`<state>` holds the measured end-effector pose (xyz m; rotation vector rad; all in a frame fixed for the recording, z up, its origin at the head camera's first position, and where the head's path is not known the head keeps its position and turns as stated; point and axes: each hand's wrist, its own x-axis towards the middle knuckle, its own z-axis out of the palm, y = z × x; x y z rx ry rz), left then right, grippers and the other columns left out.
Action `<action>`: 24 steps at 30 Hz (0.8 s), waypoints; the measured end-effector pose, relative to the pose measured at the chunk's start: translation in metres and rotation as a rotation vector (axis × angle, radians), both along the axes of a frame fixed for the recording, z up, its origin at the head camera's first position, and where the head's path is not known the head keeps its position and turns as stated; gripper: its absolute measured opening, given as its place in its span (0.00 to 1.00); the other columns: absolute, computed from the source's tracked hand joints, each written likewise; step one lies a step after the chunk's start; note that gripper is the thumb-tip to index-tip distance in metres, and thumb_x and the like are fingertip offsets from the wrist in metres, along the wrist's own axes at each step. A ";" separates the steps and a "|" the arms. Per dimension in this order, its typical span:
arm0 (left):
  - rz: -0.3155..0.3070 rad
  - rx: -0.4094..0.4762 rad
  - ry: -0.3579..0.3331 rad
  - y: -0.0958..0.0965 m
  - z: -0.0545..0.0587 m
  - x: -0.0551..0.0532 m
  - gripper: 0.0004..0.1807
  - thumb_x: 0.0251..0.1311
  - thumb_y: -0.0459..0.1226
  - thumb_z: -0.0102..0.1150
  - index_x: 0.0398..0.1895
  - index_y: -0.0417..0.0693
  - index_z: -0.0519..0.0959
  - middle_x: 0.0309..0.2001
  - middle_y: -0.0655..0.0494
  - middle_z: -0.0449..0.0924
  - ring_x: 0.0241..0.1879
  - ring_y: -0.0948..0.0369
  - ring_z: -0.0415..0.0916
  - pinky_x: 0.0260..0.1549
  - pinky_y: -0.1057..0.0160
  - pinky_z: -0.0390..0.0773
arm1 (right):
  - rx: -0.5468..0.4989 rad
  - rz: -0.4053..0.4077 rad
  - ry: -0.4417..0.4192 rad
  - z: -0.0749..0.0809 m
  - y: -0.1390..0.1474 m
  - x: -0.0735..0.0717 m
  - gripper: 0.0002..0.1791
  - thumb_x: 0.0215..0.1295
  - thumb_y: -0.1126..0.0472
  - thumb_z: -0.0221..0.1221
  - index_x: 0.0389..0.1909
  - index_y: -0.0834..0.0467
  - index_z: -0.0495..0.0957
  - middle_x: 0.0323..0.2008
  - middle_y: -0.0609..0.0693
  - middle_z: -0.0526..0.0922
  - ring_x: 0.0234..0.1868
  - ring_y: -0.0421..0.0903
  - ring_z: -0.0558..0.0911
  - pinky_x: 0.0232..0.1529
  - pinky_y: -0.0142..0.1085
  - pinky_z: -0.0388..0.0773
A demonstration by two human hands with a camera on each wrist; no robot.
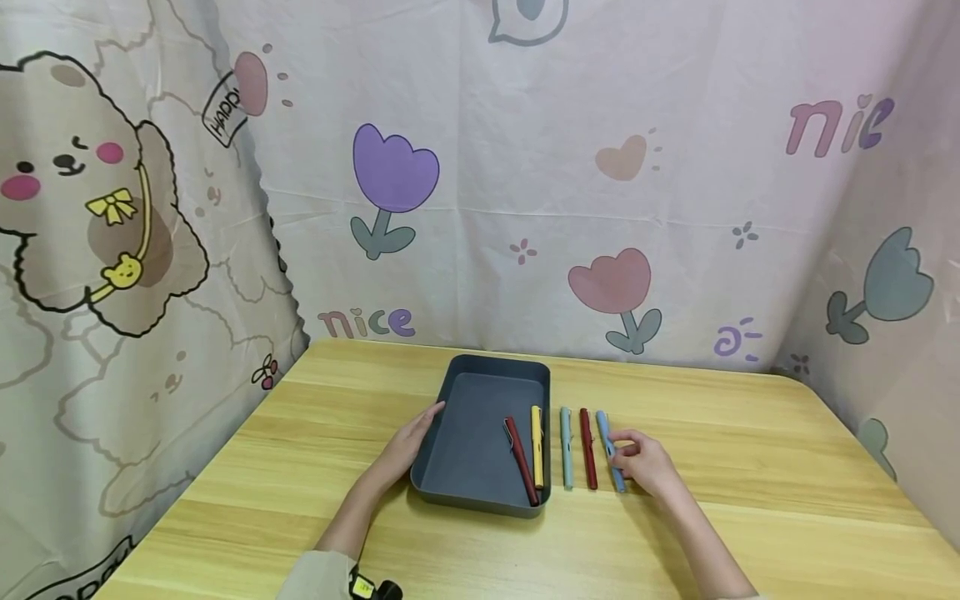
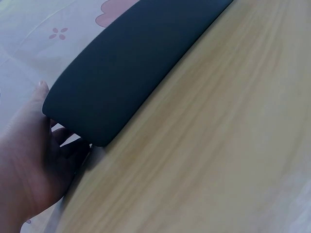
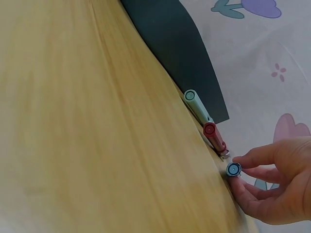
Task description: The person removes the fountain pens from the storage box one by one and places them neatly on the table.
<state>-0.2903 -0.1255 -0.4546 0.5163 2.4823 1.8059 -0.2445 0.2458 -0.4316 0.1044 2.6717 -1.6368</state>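
My left hand [image 1: 402, 446] holds the left side of a dark grey tray [image 1: 465, 442], one digit up at the rim. In the left wrist view, the other fingers [image 2: 73, 145] reach the tray's lower edge. My right hand [image 1: 643, 461] pinches a blue pen [image 1: 604, 429] between thumb and fingers; its round end faces the camera in the right wrist view. Left of it on the table lie a dark red pen [image 1: 587, 446] and a pale green pen [image 1: 566, 450], side by side. Inside the tray are a yellow pen [image 1: 537, 458] and another dark red pen [image 1: 521, 462], slanted.
The wooden table [image 1: 300, 492] runs back to a patterned curtain [image 1: 480, 275], which also hangs along both sides. A black device with a yellow label [image 1: 363, 586] sits at the left wrist, by a light sleeve [image 1: 318, 577].
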 end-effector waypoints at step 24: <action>-0.010 -0.008 -0.008 0.004 0.025 0.016 0.24 0.74 0.39 0.29 0.65 0.33 0.59 0.66 0.35 0.53 0.66 0.44 0.47 0.62 0.46 0.47 | 0.052 -0.051 0.010 0.000 -0.002 0.000 0.18 0.55 0.73 0.59 0.48 0.69 0.72 0.31 0.56 0.77 0.27 0.47 0.79 0.28 0.37 0.79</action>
